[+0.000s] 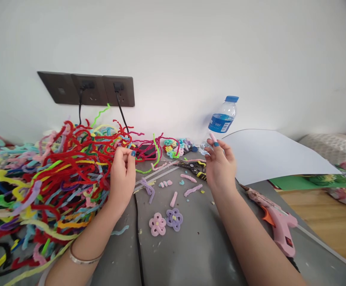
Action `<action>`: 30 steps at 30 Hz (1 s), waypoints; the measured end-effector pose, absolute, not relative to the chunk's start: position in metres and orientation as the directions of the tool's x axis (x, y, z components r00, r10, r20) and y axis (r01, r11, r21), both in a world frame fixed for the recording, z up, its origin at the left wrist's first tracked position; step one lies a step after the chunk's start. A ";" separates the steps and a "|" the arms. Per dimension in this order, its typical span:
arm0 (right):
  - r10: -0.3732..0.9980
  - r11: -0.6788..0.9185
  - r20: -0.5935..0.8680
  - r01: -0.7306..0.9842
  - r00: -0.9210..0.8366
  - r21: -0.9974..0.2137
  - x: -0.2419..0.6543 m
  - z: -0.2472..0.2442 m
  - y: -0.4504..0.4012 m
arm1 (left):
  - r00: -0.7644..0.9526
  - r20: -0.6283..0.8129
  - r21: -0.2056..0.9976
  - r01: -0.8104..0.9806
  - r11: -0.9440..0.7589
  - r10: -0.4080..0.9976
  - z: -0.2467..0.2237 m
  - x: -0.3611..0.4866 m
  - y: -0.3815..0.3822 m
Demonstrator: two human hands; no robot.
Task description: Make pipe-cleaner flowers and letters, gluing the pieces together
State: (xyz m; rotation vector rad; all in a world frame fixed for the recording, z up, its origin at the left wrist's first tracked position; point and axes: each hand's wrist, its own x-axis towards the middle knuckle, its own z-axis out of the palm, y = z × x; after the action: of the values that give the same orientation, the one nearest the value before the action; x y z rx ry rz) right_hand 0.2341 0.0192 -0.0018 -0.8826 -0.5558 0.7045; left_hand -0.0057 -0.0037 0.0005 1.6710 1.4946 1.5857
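Observation:
My right hand (220, 163) pinches a short pale pink piece of pipe cleaner (212, 137) in front of the water bottle (221, 122). Beside the heap of coloured pipe cleaners (80, 159), my left hand (123, 171) is closed, thumb against fingers; whatever it may hold is hidden. Between the forearms lie a pink pipe-cleaner flower (157, 225) and a purple one (174, 219), touching each other. Short pink pieces (173, 199), a purple strip (193, 190) and a bent purple bundle (148, 190) are scattered behind them. Black-and-yellow pliers (194, 167) lie near my right hand.
A pink glue gun (276, 220) rests at the right, beside white paper (280, 153). Clear glue sticks (158, 173) lie behind the small pieces. A black cable (137, 238) runs down the grey table (197, 254). Wall sockets (86, 89) hold two plugs.

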 end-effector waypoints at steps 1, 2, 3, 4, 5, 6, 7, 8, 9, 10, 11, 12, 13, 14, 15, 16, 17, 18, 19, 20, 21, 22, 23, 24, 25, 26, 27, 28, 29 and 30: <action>0.770 0.417 0.150 -0.311 0.621 -0.854 0.235 -0.001 0.019 | -0.195 0.483 0.821 0.440 -0.364 0.854 -0.001 -0.006 -0.003; 0.808 0.378 0.163 -0.285 0.567 -0.881 0.235 0.000 0.018 | -0.160 0.505 0.792 0.476 -0.382 0.848 -0.002 -0.005 -0.003; 0.853 0.329 0.180 -0.237 0.490 -0.914 0.234 0.001 0.017 | -0.112 0.529 0.754 0.516 -0.406 0.841 -0.002 -0.004 -0.003; 0.899 0.278 0.194 -0.169 0.392 -0.946 0.233 0.002 0.015 | -0.067 0.552 0.714 0.552 -0.430 0.831 -0.003 -0.004 -0.003; 0.940 0.231 0.198 -0.090 0.279 -0.969 0.231 0.003 0.013 | -0.027 0.568 0.680 0.579 -0.450 0.823 -0.004 -0.003 -0.003; 0.969 0.194 0.190 -0.009 0.159 -0.981 0.229 0.005 0.011 | 0.002 0.577 0.654 0.598 -0.463 0.817 -0.004 -0.002 -0.003; 0.984 0.169 0.171 0.064 0.042 -0.984 0.227 0.005 0.009 | 0.020 0.580 0.638 0.611 -0.469 0.814 -0.005 -0.001 -0.003; 0.988 0.151 0.144 0.125 -0.062 -0.981 0.225 0.006 0.007 | 0.027 0.580 0.630 0.619 -0.469 0.814 -0.004 -0.001 -0.003; 0.983 0.138 0.113 0.172 -0.145 -0.975 0.223 0.006 0.006 | 0.032 0.580 0.626 0.622 -0.470 0.814 -0.004 0.000 -0.004; 0.976 0.127 0.085 0.204 -0.202 -0.971 0.221 0.005 0.005 | 0.034 0.582 0.623 0.623 -0.473 0.812 -0.003 0.000 -0.004; 0.971 0.118 0.065 0.225 -0.231 -0.967 0.219 0.004 0.004 | 0.039 0.585 0.620 0.623 -0.478 0.810 -0.003 0.000 -0.004; 0.970 0.111 0.052 0.239 -0.239 -0.965 0.217 0.003 0.004 | 0.047 0.588 0.615 0.623 -0.484 0.807 -0.002 0.000 -0.004; 0.970 0.106 0.045 0.252 -0.237 -0.962 0.216 0.000 0.005 | 0.062 0.589 0.607 0.624 -0.492 0.805 -0.001 0.000 -0.005; 0.971 0.106 0.042 0.264 -0.235 -0.959 0.215 -0.002 0.005 | 0.085 0.587 0.595 0.629 -0.500 0.805 -0.001 0.000 -0.005; 0.971 0.108 0.042 0.277 -0.235 -0.955 0.214 -0.004 0.006 | 0.118 0.578 0.578 0.639 -0.507 0.808 -0.001 0.001 -0.006; 0.970 0.111 0.040 0.290 -0.239 -0.951 0.213 -0.006 0.007 | 0.154 0.563 0.558 0.653 -0.512 0.812 -0.001 0.001 -0.006; 0.968 0.111 0.035 0.301 -0.247 -0.947 0.213 -0.007 0.007 | 0.191 0.545 0.536 0.669 -0.514 0.816 -0.002 0.001 -0.006; 0.966 0.111 0.029 0.308 -0.257 -0.945 0.213 -0.008 0.008 | 0.222 0.526 0.513 0.686 -0.515 0.821 -0.003 0.002 -0.007; 0.963 0.109 0.023 0.312 -0.267 -0.944 0.213 -0.008 0.008 | 0.247 0.509 0.493 0.702 -0.515 0.824 -0.004 0.002 -0.007; 0.961 0.108 0.018 0.315 -0.277 -0.943 0.213 -0.009 0.008 | 0.266 0.494 0.476 0.714 -0.514 0.828 -0.006 0.002 -0.007; 0.959 0.109 0.014 0.319 -0.285 -0.941 0.214 -0.009 0.008 | 0.285 0.478 0.465 0.721 -0.514 0.831 -0.007 0.001 -0.007; 0.957 0.113 0.015 0.325 -0.289 -0.939 0.214 -0.009 0.008 | 0.304 0.460 0.460 0.722 -0.517 0.834 -0.008 0.001 -0.006; 0.956 0.119 0.019 0.331 -0.292 -0.936 0.214 -0.008 0.007 | 0.329 0.438 0.460 0.717 -0.523 0.836 -0.009 0.000 -0.006; 0.956 0.127 0.024 0.337 -0.293 -0.933 0.214 -0.008 0.007 | 0.357 0.416 0.464 0.707 -0.533 0.837 -0.010 -0.001 -0.006; 0.955 0.135 0.031 0.341 -0.295 -0.930 0.214 -0.008 0.007 | 0.385 0.396 0.469 0.696 -0.544 0.833 -0.010 -0.002 -0.005; 0.955 0.143 0.038 0.343 -0.296 -0.928 0.214 -0.008 0.007 | 0.411 0.382 0.471 0.684 -0.557 0.828 -0.011 -0.002 -0.005; 0.954 0.150 0.044 0.344 -0.298 -0.927 0.214 -0.008 0.007 | 0.431 0.372 0.471 0.675 -0.568 0.822 -0.011 -0.003 -0.005; 0.953 0.154 0.048 0.342 -0.301 -0.927 0.214 -0.008 0.007 | 0.444 0.364 0.470 0.671 -0.573 0.818 -0.011 -0.003 -0.005; 0.952 0.158 0.051 0.339 -0.303 -0.927 0.214 -0.008 0.006 | 0.452 0.356 0.468 0.671 -0.575 0.818 -0.011 -0.004 -0.006; 0.951 0.161 0.055 0.337 -0.303 -0.928 0.214 -0.008 0.006 | 0.457 0.348 0.466 0.674 -0.574 0.819 -0.011 -0.004 -0.006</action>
State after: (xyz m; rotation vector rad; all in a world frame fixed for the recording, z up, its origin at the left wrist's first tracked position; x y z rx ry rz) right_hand 0.2137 0.0065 -0.0082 -1.2322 -1.7543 1.1384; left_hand -0.0039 -0.0057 -0.0109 2.4475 1.2846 0.7995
